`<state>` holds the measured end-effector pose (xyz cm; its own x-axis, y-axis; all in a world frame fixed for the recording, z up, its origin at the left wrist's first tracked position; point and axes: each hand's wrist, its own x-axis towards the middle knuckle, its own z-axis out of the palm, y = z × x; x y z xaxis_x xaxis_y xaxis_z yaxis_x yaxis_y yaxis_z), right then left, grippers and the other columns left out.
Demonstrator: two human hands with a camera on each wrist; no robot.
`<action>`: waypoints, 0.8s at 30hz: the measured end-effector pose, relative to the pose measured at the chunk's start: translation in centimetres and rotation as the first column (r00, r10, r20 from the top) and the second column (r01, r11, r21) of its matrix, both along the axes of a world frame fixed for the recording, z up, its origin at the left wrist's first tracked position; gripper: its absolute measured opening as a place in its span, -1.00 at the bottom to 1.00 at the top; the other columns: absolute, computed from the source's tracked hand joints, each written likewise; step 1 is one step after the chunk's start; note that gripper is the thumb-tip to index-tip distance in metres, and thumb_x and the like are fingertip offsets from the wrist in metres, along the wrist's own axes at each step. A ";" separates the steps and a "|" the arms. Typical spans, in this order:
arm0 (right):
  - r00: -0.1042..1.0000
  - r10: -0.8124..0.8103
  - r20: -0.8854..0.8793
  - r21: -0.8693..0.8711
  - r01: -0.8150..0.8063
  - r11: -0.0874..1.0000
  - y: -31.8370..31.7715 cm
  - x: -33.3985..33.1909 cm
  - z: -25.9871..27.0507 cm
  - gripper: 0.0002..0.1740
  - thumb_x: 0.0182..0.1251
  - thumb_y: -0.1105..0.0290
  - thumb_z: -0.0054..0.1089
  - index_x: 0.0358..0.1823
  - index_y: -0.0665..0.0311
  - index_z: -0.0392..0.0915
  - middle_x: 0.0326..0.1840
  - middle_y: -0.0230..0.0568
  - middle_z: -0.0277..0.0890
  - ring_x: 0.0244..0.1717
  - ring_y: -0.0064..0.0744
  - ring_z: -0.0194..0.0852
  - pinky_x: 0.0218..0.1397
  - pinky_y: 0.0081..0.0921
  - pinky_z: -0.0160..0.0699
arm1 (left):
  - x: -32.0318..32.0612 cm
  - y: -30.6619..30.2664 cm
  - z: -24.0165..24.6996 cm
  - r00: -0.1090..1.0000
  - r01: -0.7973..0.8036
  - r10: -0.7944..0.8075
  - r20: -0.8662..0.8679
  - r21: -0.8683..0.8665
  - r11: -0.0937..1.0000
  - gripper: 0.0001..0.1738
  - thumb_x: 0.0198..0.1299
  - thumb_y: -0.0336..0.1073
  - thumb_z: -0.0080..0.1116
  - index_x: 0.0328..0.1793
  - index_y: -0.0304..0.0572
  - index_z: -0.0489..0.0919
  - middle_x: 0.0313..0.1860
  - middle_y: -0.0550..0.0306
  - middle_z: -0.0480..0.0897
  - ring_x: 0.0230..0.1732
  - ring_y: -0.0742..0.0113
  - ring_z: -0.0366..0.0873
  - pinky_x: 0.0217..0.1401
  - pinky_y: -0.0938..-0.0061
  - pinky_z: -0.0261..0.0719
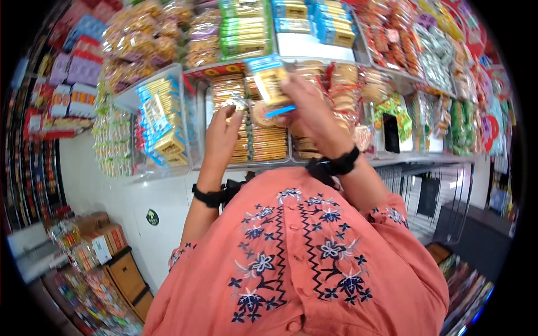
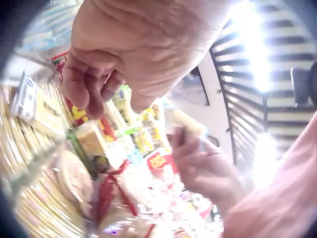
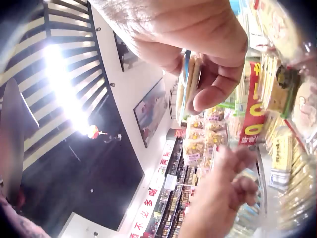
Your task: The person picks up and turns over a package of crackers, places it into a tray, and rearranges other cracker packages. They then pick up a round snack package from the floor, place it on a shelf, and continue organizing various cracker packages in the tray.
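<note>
In the head view my right hand (image 1: 314,112) grips a clear packet of biscuits with blue ends (image 1: 269,84), raised over the bins. Seen edge-on in the right wrist view, the biscuit packet (image 3: 189,87) sits between thumb and fingers. My left hand (image 1: 223,137) hovers over a bin of stacked long biscuits (image 1: 269,144), its fingers loosely bent. No item shows between the fingers of the left hand (image 2: 133,44) in the left wrist view. Round biscuits in clear wrap (image 1: 262,115) lie on the stacks, between the two hands.
At the left a clear bin (image 1: 182,95) holds blue-ended biscuit packets (image 1: 159,120). More blue-ended packets (image 1: 334,22) lie in a bin behind. A black phone (image 1: 391,133) rests among goods at the right. A wire cart (image 1: 431,190) stands below the shelf, with cardboard boxes (image 1: 106,241) at lower left.
</note>
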<state>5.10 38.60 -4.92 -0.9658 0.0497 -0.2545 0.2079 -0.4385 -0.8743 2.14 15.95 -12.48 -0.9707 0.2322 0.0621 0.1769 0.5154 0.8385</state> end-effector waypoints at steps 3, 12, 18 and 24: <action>0.998 0.056 0.016 0.106 -0.058 0.993 -3.1 0.6 -1.8 -0.53 0.53 0.20 0.07 0.33 0.28 0.36 -0.07 -0.31 0.58 -0.17 -0.56 0.61 -0.34 -0.56 0.66 | 1.5 1.4 5.6 0.864 -0.156 -0.128 0.487 0.501 0.851 -0.48 0.52 0.07 0.01 0.23 -0.27 0.54 -0.12 0.17 0.61 -0.38 0.52 0.53 -0.40 0.61 0.46; 0.975 0.223 0.027 0.197 -0.224 0.955 -4.7 1.3 -4.0 -0.48 0.51 0.26 0.16 0.38 0.33 0.35 -0.25 -0.34 0.57 -0.33 -0.64 0.59 -0.40 -0.65 0.64 | -0.4 -0.1 4.3 0.861 -0.064 -0.198 0.468 0.485 0.872 -0.65 0.50 -0.04 0.11 0.16 -0.12 0.57 -0.26 0.45 0.53 -0.30 0.71 0.41 -0.29 0.72 0.39; 0.991 0.127 0.048 0.171 -0.134 0.976 -4.8 0.6 -3.9 -0.53 0.48 0.27 0.19 0.25 0.42 0.40 -0.20 -0.21 0.63 -0.42 -0.56 0.63 -0.42 -0.60 0.66 | -2.0 -0.2 4.4 0.817 -0.033 -0.279 0.505 0.523 0.852 -0.62 0.53 -0.04 0.04 0.23 -0.14 0.53 -0.10 0.31 0.62 -0.17 0.57 0.56 -0.15 0.62 0.55; 0.999 0.043 0.021 0.133 -0.045 0.990 -5.4 -2.1 -1.1 -0.58 0.50 0.33 0.13 0.26 0.41 0.40 -0.10 -0.21 0.62 -0.29 -0.52 0.66 -0.32 -0.59 0.69 | -2.6 -0.5 5.6 0.851 -0.026 -0.300 0.430 0.606 0.795 -0.62 0.53 -0.14 0.02 0.28 -0.26 0.47 -0.10 0.22 0.62 -0.22 0.52 0.59 -0.29 0.60 0.54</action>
